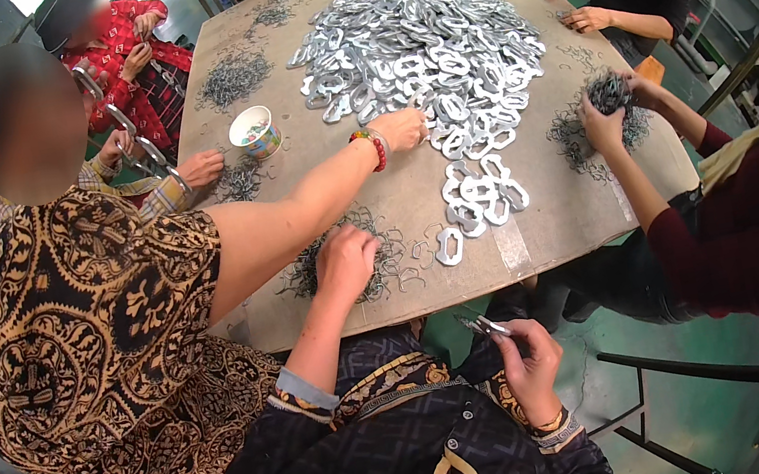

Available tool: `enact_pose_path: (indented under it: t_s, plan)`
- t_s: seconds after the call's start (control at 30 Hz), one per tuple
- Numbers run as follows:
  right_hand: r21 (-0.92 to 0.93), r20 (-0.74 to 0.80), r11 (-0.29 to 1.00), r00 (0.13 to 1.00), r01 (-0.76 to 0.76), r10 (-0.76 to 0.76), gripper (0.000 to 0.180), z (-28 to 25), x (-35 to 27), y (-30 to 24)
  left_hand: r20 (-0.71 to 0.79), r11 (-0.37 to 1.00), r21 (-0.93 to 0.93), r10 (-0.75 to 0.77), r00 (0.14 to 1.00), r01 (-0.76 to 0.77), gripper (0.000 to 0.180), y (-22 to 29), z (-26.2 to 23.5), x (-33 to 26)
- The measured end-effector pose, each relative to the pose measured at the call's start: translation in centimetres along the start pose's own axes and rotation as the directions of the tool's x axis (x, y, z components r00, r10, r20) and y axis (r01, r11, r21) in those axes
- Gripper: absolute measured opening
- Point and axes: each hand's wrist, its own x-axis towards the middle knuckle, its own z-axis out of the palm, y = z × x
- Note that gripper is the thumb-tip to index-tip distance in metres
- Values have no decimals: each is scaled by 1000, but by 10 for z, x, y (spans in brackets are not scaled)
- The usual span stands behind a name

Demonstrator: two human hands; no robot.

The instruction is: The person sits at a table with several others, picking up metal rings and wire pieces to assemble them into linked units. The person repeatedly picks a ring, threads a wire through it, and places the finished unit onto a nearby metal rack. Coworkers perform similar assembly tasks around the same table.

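My left hand [349, 259] rests at the table's near edge, on a pile of small bent wire hooks [303, 273]. Its fingers are curled and closed; whatever they grip cannot be made out. Lower down, off the table and in front of my body, my right hand [532, 364] pinches a silver metal link [491, 324] between thumb and fingers. A dark thin end shows beside that link, too small to identify. Loose silver links [449, 247] lie to the right of my left hand, trailing from the large heap of links [427, 46].
A co-worker's arm [294, 213] reaches across from the left to the heap. Other people work around the brown table [541, 234]. At the right, hands lift a clump of hooks [608, 95]. A white paper tub [253, 131] stands left, near more hook piles [234, 80].
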Motion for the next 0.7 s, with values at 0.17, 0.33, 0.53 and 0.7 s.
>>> enact_pose_path:
  t_s: [0.17,0.33,0.53,0.7]
  plan:
    - [-12,3,1000,1000,23,-23,11,1,3,-1,-89,978,152,-130,988,143,20,-16,28,37]
    - [-29,5,1000,1000,12,-12,12,1,1,3,-42,936,345,84,996,-64,12,-19,47,56]
    - [-25,33,1000,999,-6,7,12,-1,2,3,110,911,378,131,985,-163,9,-16,35,65]
    - [-11,33,1000,999,-10,11,12,1,2,5,136,901,292,292,947,-320,9,-23,27,71]
